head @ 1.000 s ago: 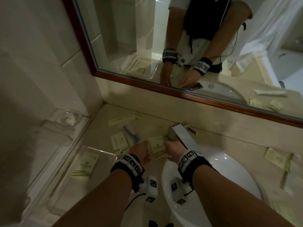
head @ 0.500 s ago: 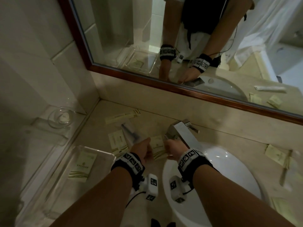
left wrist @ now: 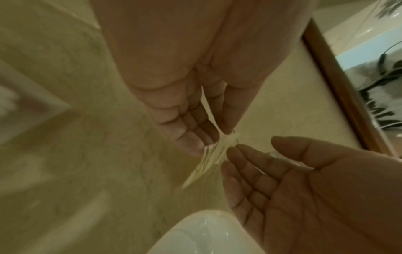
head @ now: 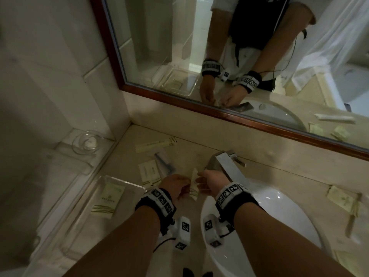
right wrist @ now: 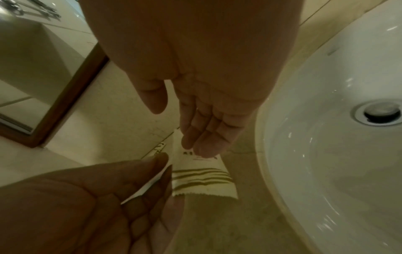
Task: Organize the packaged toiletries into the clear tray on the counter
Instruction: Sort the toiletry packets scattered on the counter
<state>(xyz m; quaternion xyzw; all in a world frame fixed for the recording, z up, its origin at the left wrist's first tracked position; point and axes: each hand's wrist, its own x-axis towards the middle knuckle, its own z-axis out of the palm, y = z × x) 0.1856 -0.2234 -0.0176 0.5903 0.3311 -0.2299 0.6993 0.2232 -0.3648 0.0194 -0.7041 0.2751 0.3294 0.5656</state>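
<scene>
Head view: packet (head: 194,184) now edge-on.

From head height we look down over the beige stone counter (head: 199,148), while both wrist views face close along the fingers, sharing the striped cream sachet (left wrist: 212,154).

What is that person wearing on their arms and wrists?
Both forearms are bare, with no sleeves. Behind the left hand and the right hand sits a black wristband carrying a row of white squares printed with black-and-white coded markers. Under each wrist hangs a small white camera block with the same markers, and a thin black cable trails from the left one.
</scene>
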